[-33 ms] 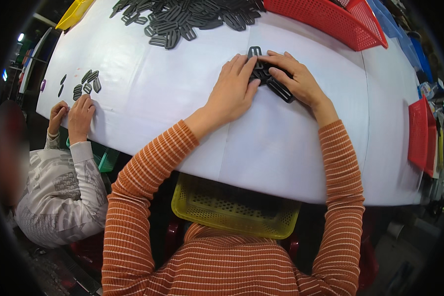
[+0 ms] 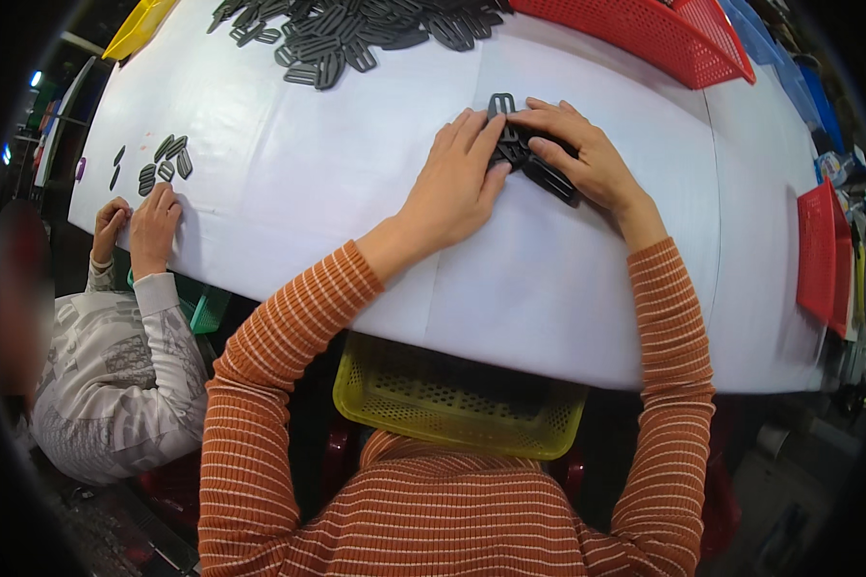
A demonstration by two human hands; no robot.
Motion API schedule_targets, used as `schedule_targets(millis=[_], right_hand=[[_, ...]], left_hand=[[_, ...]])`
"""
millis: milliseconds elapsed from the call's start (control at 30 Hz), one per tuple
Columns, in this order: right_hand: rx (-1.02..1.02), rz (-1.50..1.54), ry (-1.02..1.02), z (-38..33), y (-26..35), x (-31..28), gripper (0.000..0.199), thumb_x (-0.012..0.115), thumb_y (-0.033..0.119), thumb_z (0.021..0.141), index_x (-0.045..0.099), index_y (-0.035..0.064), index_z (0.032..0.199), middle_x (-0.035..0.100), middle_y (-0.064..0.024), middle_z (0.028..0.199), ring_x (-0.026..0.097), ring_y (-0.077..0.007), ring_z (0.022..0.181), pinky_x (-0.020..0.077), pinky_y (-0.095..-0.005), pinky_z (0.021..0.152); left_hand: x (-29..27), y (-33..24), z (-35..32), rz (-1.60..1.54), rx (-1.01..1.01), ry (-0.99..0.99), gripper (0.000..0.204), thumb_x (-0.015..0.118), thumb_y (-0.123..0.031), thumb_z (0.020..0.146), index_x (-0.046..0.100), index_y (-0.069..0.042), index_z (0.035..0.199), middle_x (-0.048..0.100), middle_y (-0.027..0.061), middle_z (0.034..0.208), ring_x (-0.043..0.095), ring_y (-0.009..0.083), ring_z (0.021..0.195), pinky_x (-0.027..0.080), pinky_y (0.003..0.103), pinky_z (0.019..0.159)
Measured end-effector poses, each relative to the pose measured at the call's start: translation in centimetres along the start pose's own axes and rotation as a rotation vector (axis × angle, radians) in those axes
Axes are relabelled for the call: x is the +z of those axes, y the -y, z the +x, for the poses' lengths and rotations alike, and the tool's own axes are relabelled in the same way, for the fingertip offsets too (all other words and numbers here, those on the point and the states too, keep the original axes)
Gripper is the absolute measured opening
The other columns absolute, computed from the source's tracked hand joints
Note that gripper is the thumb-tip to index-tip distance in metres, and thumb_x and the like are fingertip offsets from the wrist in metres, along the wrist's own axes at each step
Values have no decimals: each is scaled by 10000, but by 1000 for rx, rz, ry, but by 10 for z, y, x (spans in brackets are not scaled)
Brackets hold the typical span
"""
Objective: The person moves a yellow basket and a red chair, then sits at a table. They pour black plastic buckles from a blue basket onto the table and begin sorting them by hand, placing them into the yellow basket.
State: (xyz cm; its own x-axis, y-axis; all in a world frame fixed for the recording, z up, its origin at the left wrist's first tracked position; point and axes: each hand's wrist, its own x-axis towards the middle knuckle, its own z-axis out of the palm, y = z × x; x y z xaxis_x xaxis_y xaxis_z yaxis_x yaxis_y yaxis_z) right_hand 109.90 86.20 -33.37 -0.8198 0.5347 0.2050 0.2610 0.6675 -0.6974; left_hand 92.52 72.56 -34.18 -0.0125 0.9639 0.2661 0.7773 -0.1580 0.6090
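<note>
the fingers of the left hand [image 2: 455,183] lie extended and fairly close together, the index at the side of a small cluster of black slotted buckles [image 2: 502,108], the thumb splayed at its near side. the fingers of the right hand [image 2: 589,159] are bent over the cluster from the right, thumb angled in toward the left hand. whether either hand pinches a buckle cannot be told; the fingertips cover the contact.

the cluster rests on the white table [image 2: 568,288], well apart from the table's near edge. one buckle points to the far side; another [image 2: 550,180] slants out below the right hand.

change noted: slight only. against the previous view, the near buckle appears tilted a little more, and the hands keep to the same spot. judged from this, the handling of the cluster continues.

farther out, a large pile of buckles [image 2: 332,43] lies far left, beside a red basket [image 2: 635,46]. at left, a co-worker's hands [image 2: 154,229] are near a few loose buckles [image 2: 165,171]. a yellow-green basket [image 2: 452,440] sits below the near edge.
</note>
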Motion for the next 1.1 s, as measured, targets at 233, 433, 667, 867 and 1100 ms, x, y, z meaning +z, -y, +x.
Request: schedule_targets(millis=[233, 433, 667, 867, 1100], right_hand=[[46, -155, -33, -105, 23, -46, 248, 686, 207, 899, 728, 143, 1135, 660, -46, 1273, 487, -279, 1346, 256, -505, 1182], [83, -475, -239, -156, 85, -34, 286, 716, 194, 858, 718, 157, 1142, 651, -23, 1271, 523, -256, 1300, 286, -532, 1144], [171, -582, -256, -163, 138, 24, 376, 719, 189, 845, 685, 148, 1218, 632, -11, 1303, 497, -230, 1316, 211, -547, 1173], [243, -569, -285, -185, 156, 19, 315, 753, 178, 811, 724, 140, 1123, 655, -15, 1229, 540, -245, 1243, 264, -540, 1141], [292, -575, -367, -198, 171, 17, 299, 763, 147, 792, 717, 75, 1079, 661, -44, 1141, 578, -256, 1059, 396, -424, 970]], left_hand=[[-20, -71, -48, -360, 10, 142, 547, 597, -20, 905, 452, -22, 1432, 508, 224, 1403, 465, 375, 1339, 381, 415, 1109], [-45, -80, -81, -69, 25, -40, 406, 699, 26, 814, 659, -19, 1216, 644, 148, 1206, 602, 294, 1100, 490, 363, 926], [-39, -93, -102, 233, 136, 6, 356, 700, -26, 820, 693, -53, 1175, 644, 94, 1245, 577, 307, 1141, 423, 440, 996], [-65, -80, -119, 292, 27, 50, 323, 674, 9, 820, 713, -72, 1130, 643, 93, 1266, 548, 313, 1246, 375, 480, 1074], [-56, -104, -105, 157, 111, 0, 344, 679, -4, 831, 703, -83, 1165, 639, 79, 1277, 549, 292, 1245, 357, 507, 1082]])
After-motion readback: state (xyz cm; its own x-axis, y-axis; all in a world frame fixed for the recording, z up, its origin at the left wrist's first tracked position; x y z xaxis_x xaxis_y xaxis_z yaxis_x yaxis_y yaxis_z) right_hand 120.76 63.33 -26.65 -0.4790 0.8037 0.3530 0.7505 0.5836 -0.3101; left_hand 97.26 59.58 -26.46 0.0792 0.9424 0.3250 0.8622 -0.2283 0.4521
